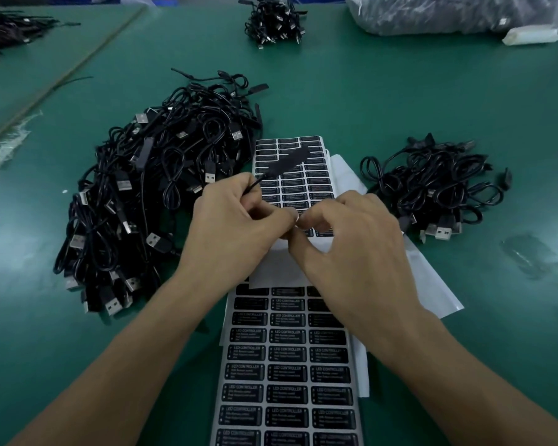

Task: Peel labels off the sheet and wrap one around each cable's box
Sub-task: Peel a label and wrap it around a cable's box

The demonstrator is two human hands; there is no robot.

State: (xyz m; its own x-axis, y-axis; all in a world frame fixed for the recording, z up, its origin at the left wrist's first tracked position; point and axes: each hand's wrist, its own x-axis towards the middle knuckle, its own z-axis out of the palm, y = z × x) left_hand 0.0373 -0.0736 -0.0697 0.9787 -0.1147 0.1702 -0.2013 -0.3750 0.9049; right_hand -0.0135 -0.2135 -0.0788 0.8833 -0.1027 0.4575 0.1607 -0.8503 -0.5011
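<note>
The person's left hand (236,220) is curled round a thin black cable (254,185). The cable's slim black plastic box (290,159) sticks out beyond the knuckles, tilted up and away from the fingers. Held this way, the box is probably kept bare and ready for a label, while that hand's fingertips are free to help with peeling.

The right hand (351,243) is bent, with thumb and forefinger drawn together against the left hand's fingertips. Both hands are low over a white label sheet of black printed stickers (306,188), which lies under and just beyond them. The hands meet at the fingertips and something small and pale shows there. Whether the right hand pinches a label at that spot cannot be told.

The box hangs above this sheet, just beyond the left hand and apart from the right hand. A second sheet of the same black labels (287,381) lies between the forearms, likely next in line. Bare white backing paper (432,284) spreads under and to the right of the right hand.

A large heap of black USB cables (158,188) sits just left of the left hand, probably the stock to be drawn from. A smaller heap of cables (438,191) lies beyond and right of the right hand, perhaps the finished ones. Everything rests on the green tabletop (400,101).
</note>
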